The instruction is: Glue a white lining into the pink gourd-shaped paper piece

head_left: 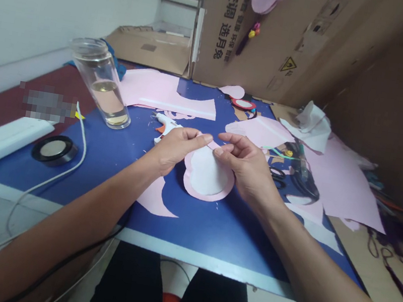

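A gourd-like pink cut-out with a white inner panel (208, 175) hangs between my two hands, just above the blue tabletop (196, 232). My left hand (181, 145) pinches its upper left edge between thumb and fingers. On the upper right edge, my right hand (244, 160) grips with thumb and forefinger, the other fingers curled. The top of the cut-out is partly covered by my fingertips. Behind my left hand lies a white glue gun (167, 124), partly hidden. A curved pink scrap (157, 200) rests below my left wrist.
A glass jar of pale liquid (107, 90) stands at left, near a black tape roll (54, 149) and a white power strip (4, 142). Black-handled scissors (277, 176) and pink sheets (346, 179) lie at right. A cardboard box (272, 40) rises behind.
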`<state>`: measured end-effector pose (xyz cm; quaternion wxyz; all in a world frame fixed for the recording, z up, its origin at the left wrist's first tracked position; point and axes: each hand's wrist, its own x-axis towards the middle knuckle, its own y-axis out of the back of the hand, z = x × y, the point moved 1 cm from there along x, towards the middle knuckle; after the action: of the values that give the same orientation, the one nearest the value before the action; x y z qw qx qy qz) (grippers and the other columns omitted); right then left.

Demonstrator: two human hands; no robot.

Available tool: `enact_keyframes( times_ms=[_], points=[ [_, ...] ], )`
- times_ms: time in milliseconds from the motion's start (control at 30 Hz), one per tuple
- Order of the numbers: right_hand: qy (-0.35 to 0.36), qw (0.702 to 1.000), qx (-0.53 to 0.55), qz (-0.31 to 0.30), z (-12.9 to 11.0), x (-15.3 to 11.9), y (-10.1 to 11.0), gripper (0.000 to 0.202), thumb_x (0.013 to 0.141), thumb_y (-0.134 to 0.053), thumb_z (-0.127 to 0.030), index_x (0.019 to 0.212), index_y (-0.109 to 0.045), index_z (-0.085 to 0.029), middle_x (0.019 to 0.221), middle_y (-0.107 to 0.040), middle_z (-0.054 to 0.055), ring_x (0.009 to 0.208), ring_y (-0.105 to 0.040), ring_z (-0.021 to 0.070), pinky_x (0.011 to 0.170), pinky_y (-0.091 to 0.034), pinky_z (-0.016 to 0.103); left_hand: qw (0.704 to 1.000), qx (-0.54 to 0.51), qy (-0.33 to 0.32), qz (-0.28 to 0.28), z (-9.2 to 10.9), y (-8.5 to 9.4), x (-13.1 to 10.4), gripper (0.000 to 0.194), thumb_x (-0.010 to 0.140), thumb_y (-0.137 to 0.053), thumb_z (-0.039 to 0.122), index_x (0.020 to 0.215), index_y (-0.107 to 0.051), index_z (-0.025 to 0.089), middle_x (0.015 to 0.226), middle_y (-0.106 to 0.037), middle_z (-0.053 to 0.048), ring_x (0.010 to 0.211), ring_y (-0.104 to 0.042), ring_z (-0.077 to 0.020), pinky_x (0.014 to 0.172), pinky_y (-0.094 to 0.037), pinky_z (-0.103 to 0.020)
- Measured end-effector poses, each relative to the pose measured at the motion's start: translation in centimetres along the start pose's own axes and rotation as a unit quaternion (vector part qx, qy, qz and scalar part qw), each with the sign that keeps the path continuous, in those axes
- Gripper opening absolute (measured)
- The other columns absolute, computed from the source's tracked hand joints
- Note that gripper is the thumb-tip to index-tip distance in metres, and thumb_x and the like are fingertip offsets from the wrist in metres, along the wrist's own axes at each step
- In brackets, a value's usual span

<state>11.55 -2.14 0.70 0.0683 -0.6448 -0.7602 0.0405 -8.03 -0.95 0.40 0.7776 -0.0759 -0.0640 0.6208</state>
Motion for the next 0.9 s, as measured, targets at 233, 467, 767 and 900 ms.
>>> enact_keyframes(
  times_ms=[233, 467, 767, 900],
  points=[
    [-0.021, 0.999, 0.034, -0.01, -0.1, -0.01, -0.23, 0.055, 0.064, -0.103, -0.038, 0.111, -0.077, -0.025, 0.081, -0.074, -0.004, 0.07, -0.067, 0.0153, 0.071, -0.057, 0.032, 0.995, -0.085, 0.048, -0.008, 0.07, -0.27, 0.0, 0.036, 0.07, -0.1, 0.043, 0.076, -0.078, 0.016, 0.075, -0.075, -0.004, 0.068, -0.067, -0.0146, 0.069, -0.053, -0.028],
    [-0.02, 1.0, 0.022, -0.007, 0.08, 0.03, -0.03, 0.054, 0.065, -0.103, -0.039, 0.11, -0.077, -0.025, 0.084, -0.076, -0.003, 0.072, -0.069, 0.0168, 0.072, -0.059, 0.033, 0.996, -0.073, 0.043, 0.037, 0.32, -0.15, 0.06, 0.029, 0.073, -0.097, 0.033, 0.071, -0.075, 0.016, 0.069, -0.07, -0.002, 0.061, -0.061, -0.012, 0.064, -0.05, -0.027],
    [-0.026, 0.999, 0.031, -0.009, 0.05, 0.15, -0.2, 0.057, 0.063, -0.104, -0.04, 0.11, -0.076, -0.024, 0.084, -0.078, -0.002, 0.074, -0.071, 0.0167, 0.076, -0.06, 0.034, 0.997, -0.061, 0.049, 0.001, 0.08, -0.34, 0.02, 0.038, 0.067, -0.102, 0.04, 0.066, -0.072, 0.016, 0.069, -0.071, -0.002, 0.064, -0.063, -0.0126, 0.065, -0.05, -0.026],
    [-0.034, 0.999, 0.008, -0.016, -0.05, 0.1, 0.07, 0.057, 0.066, -0.103, -0.038, 0.114, -0.077, -0.024, 0.084, -0.079, -0.001, 0.072, -0.071, 0.0177, 0.071, -0.059, 0.033, 0.996, -0.072, 0.038, 0.024, -0.06, -0.11, 0.23, 0.038, 0.068, -0.102, 0.041, 0.069, -0.074, 0.015, 0.07, -0.072, -0.003, 0.064, -0.063, -0.0125, 0.064, -0.051, -0.026]
  ],
)
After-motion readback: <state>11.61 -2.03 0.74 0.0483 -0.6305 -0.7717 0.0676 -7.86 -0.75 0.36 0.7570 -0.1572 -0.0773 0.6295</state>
